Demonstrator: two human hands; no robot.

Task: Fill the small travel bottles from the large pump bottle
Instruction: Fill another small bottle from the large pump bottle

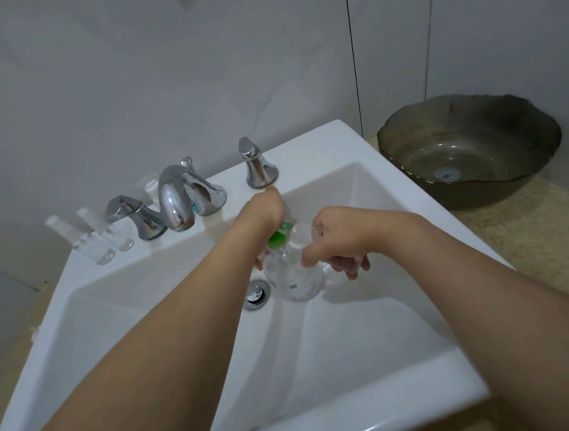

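**Green pump head, clear bottles: filling done over the basin**

Green plastic marks the pump head (279, 233) of the large pump bottle (293, 276), a clear container that sits low inside the white sink (340, 358), just beside the drain (257, 294). Working over the basin looks like a deliberate choice: any drip or overshoot would land on porcelain rather than on the speckled counter (532, 228).

The left hand (264, 206) lies over the pump head with its wrist bent downward; its fingers are mostly hidden behind the wrist and the bottle, so whether they curl round the pump or simply press it cannot be told. That position suits pushing the pump down.

The right hand (338, 236) has its fingers curled in a pinch around a small clear travel bottle (307, 231), held up against the pump's outlet beside the green head. Keeping the small mouth close to the nozzle probably lets the liquid go straight in.

Two more travel bottles (95, 235) stand upright on the sink's back ledge, left of the chrome faucet (175, 200) and its left handle (135, 216), well apart from the hands. A small clear cap or cup (149, 186) sits behind the spout. They appear parked out of the way, though their fill level is too faint to judge. A dark glass bowl (470, 147) rests on the counter to the right.
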